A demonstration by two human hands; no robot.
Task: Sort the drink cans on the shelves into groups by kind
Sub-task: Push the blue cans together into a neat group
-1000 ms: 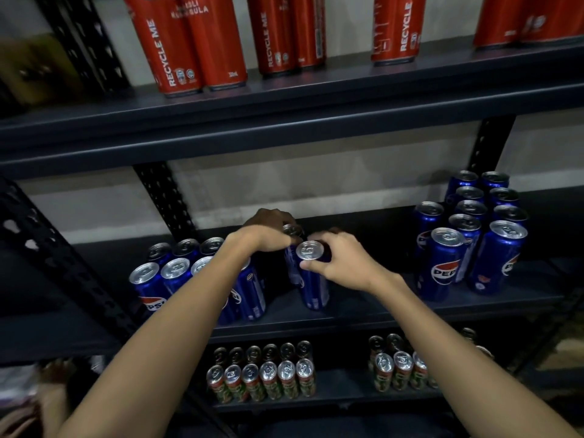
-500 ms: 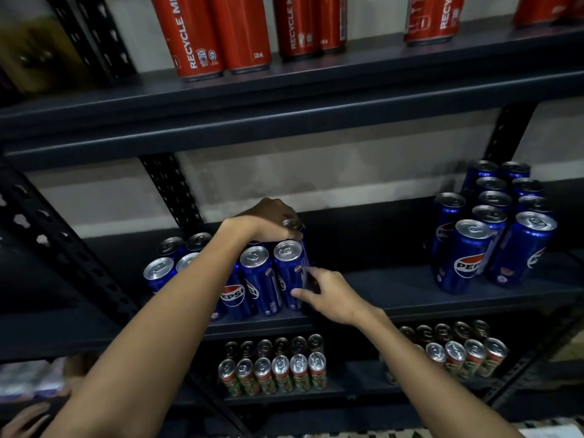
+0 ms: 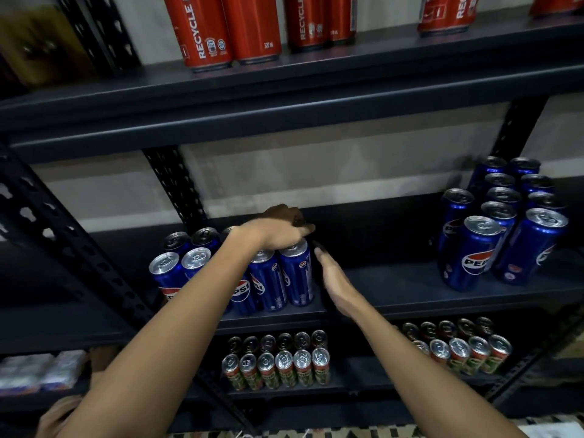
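Observation:
On the middle shelf [image 3: 395, 279] a cluster of blue Pepsi cans [image 3: 268, 279] stands left of centre. My left hand [image 3: 278, 229] lies over the tops of its back cans, fingers curled down over a can at the rear that is mostly hidden. My right hand [image 3: 331, 276] is flat, its straight fingers against the side of the rightmost can [image 3: 298, 273]. A second cluster of blue Pepsi cans [image 3: 493, 235] stands at the shelf's right end.
Tall red cans [image 3: 221, 30] line the top shelf. Two blocks of small red-and-green cans [image 3: 281, 368] [image 3: 464, 352] sit on the lower shelf. Perforated black uprights [image 3: 177, 188] frame the bays. Pale packets [image 3: 31, 371] lie at lower left, above another hand [image 3: 57, 415].
My right hand released the blue can it carried from the shelf's middle to the left cluster and now lies flat against its side. My left hand stayed on the back cans.

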